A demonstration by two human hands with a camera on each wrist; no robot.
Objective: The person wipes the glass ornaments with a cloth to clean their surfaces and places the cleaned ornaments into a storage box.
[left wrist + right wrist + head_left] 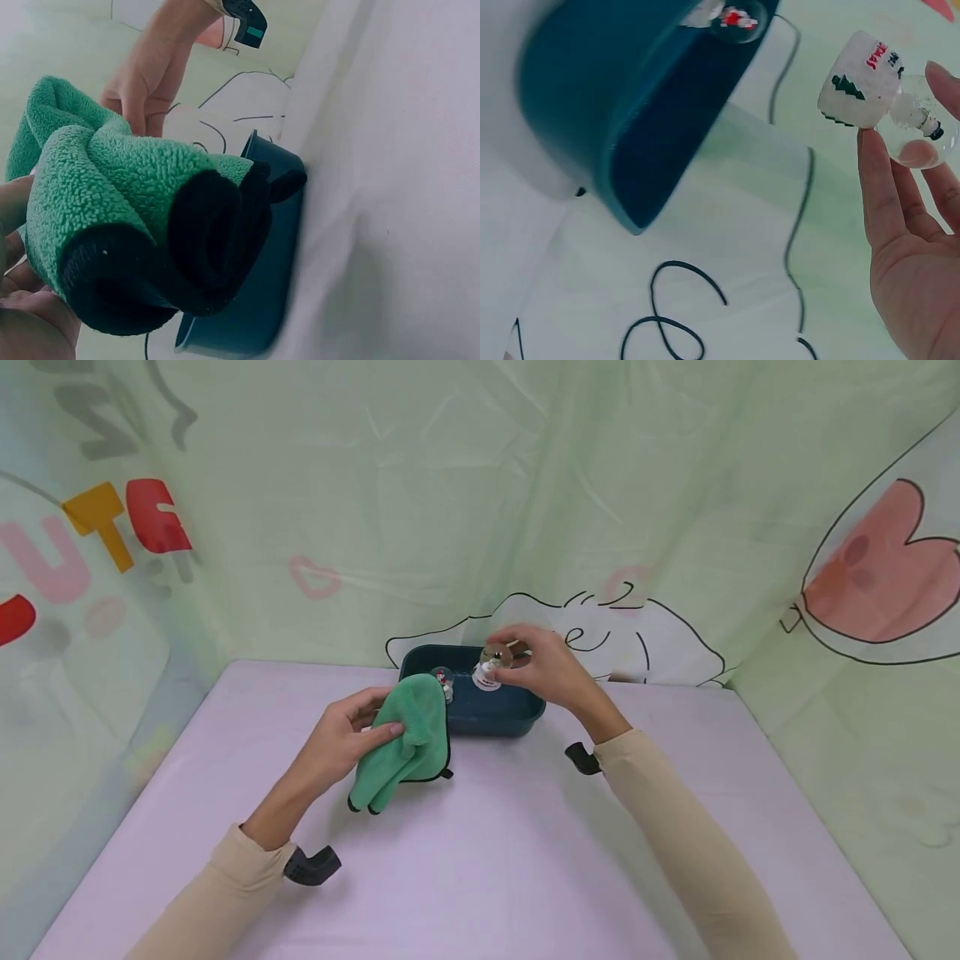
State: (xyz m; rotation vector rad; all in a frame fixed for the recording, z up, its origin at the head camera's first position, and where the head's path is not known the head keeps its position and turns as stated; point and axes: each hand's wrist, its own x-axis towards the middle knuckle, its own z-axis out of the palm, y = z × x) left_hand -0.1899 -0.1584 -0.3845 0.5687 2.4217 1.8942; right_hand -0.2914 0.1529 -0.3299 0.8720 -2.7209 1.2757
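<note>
My right hand (536, 667) holds a small snow globe (491, 667) by its clear ball, above the right part of a dark blue basin (495, 723). In the right wrist view the snow globe (861, 81) shows a white base with a green tree and red lettering, and a small figure inside the ball. A green cloth (408, 731) with black edging hangs folded from my left hand (348, 735), in front of the basin's left end. A second snow globe (444, 683) is in the basin, partly hidden by the cloth.
The basin stands at the back of a table (480, 860) with a pale lilac cover. Behind it and at both sides hangs a pale green printed curtain (420, 510). A black wrist mount (311, 866) juts from the left sleeve, another mount (582, 758) from the right.
</note>
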